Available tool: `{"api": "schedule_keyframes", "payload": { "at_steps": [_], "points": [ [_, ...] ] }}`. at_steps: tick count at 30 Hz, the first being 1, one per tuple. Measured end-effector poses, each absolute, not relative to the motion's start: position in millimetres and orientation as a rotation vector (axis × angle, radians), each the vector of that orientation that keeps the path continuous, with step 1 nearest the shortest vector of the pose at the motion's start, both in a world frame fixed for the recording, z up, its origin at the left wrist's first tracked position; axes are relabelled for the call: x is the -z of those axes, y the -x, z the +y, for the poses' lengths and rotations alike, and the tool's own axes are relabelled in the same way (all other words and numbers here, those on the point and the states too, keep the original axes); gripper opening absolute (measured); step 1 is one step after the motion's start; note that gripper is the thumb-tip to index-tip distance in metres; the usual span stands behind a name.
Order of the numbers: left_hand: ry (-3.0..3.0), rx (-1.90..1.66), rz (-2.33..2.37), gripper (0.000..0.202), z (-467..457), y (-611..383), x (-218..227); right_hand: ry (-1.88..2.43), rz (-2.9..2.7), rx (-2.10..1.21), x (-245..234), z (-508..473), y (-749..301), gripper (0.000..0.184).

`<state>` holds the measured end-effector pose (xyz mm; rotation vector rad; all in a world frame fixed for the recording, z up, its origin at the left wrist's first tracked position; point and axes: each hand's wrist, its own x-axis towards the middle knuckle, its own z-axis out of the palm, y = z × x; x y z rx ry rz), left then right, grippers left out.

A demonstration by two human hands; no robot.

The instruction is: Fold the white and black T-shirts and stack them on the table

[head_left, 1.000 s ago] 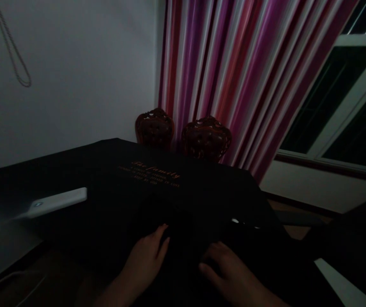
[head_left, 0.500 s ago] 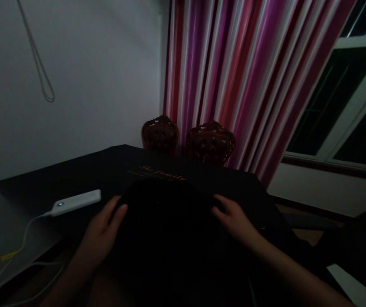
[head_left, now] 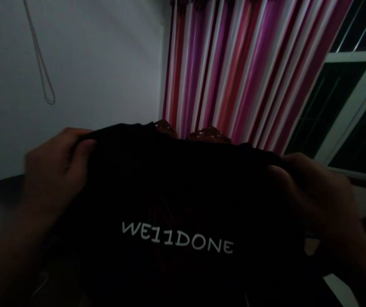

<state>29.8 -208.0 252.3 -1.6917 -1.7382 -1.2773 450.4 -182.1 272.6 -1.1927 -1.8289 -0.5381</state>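
I hold a black T-shirt up in front of me, spread wide, with white letters "WE11DONE" across it. My left hand is closed on the shirt's upper left edge. My right hand is closed on its upper right edge. The raised shirt hides most of the dark table behind it; only a corner of the table shows at the left.
The room is dim. A striped pink and purple curtain hangs ahead, with a dark window to its right. The tops of two carved red chairs peek above the shirt. A cord loop hangs on the white wall.
Both hands went from resting on dark cloth on the table to gripping a black shirt and lifting it up before my view. The white power bank is now hidden.
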Motion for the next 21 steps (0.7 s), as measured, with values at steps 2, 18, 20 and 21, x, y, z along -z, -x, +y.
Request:
{"api": "schedule_keyframes", "payload": {
  "at_steps": [2,18,20,21],
  "points": [
    [1.681,1.131,-1.636,0.042,-165.0,-39.7,-261.2,1.165,-1.881,0.470,-269.6,-140.4,-445.2,0.048],
    [2.827,0.702,-1.584,0.024,-155.9,-175.1,-42.4,1.935,-2.063,-0.169,-24.6,21.9,-490.8,0.039],
    [2.900,0.559,-1.588,0.039,-159.7,-205.8,-24.4,1.990,-2.054,-0.138,-11.7,23.3,-496.4,0.043],
    [2.906,0.454,-1.608,0.044,-158.2,-219.5,-17.0,2.006,-2.046,-0.141,-6.9,24.7,-499.2,0.043]
  ]
}}
